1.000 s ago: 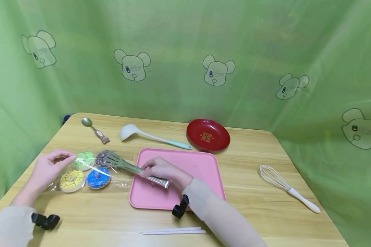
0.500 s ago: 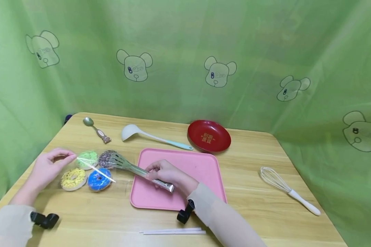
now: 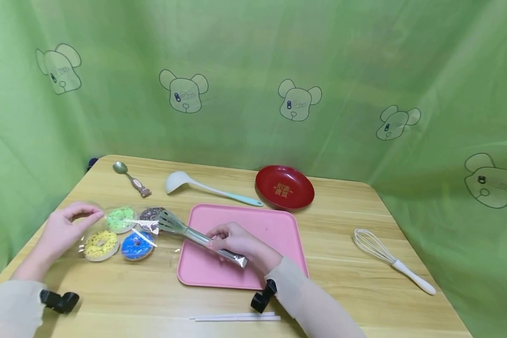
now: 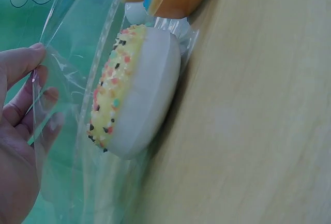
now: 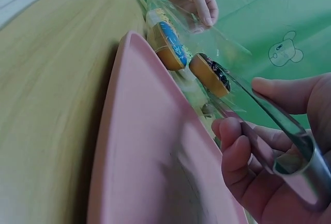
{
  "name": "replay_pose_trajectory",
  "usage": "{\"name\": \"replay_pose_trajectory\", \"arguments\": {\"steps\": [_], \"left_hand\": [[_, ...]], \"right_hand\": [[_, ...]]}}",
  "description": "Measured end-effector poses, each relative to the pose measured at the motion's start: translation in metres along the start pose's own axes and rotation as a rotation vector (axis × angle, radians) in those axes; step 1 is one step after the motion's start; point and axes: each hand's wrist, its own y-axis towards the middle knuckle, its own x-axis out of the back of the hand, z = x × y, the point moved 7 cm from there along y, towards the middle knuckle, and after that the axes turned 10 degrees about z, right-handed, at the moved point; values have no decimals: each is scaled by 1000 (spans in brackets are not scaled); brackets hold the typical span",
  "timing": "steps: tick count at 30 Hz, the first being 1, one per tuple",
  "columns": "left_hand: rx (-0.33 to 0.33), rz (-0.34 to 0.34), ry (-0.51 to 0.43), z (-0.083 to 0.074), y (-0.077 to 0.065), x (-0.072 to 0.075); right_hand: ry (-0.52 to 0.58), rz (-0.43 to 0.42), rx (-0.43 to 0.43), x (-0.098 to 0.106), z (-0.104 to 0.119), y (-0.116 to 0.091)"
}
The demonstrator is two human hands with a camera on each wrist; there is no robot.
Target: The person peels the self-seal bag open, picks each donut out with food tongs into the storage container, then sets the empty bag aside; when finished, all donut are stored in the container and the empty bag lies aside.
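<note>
My left hand (image 3: pixel 69 230) pinches the edge of a clear plastic bag (image 4: pixel 64 74) between thumb and finger, at the left of the table. Green (image 3: pixel 120 219), yellow (image 3: pixel 101 245) and blue (image 3: pixel 137 245) toy doughnuts with sprinkles lie at the bag, seen through its film. My right hand (image 3: pixel 241 241) grips metal tongs (image 3: pixel 197 236) over a pink tray (image 3: pixel 274 230). The slotted tongs' head meets a dark chocolate doughnut (image 5: pixel 209 75) at the bag's right side. In the right wrist view, the two tongs' arms reach to either side of this doughnut.
Behind are a spoon (image 3: pixel 133 180), a white ladle (image 3: pixel 211 188) with a turquoise handle end and a red plate (image 3: pixel 285 188). A whisk (image 3: pixel 393 259) lies at the right; white chopsticks (image 3: pixel 236 317) lie in front. A green curtain (image 3: pixel 245 47) surrounds the table.
My right hand and the tongs have moved to the right, and the chocolate doughnut has shifted slightly right with them. The left hand has kept its pinch on the bag in nearly the same place.
</note>
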Motion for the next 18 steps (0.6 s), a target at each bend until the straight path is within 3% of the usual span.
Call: {"name": "replay_pose_trajectory", "arguments": {"steps": [11,18], "left_hand": [[1,3,40,-3,-1,1],[-15,-7,46,-2,-1,2]], "right_hand": [[-49,8,28,15,-9,-32],[8,12,22,20,-16,-52]]}}
